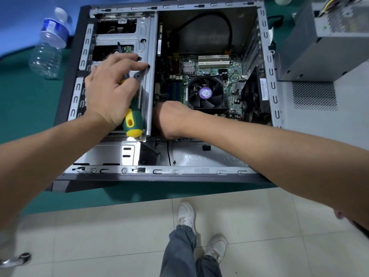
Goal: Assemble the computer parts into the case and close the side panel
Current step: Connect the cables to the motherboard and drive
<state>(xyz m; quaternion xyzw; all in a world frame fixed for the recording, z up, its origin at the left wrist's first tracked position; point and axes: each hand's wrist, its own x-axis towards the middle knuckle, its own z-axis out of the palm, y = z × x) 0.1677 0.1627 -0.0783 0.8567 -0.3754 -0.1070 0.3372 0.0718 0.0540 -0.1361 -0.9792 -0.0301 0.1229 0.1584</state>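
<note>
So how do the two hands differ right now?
The left hand lies on top of the drive cage, fingers spread along it, with a screwdriver tucked under the palm. The right hand reaches down inside the case beside the cage, so its fingers are hidden and whether it holds anything can't be seen. Both are bare and working at the same cage.

You are looking down at a green work surface (26,108) whose near edge runs across the middle of the view. Below it lies a floor of pale cream tiles (99,236) with thin grey grout lines. A blue area (20,23), blurred, borders the green at the upper left. Light is even and bright, with soft glare on the tiles.
</note>
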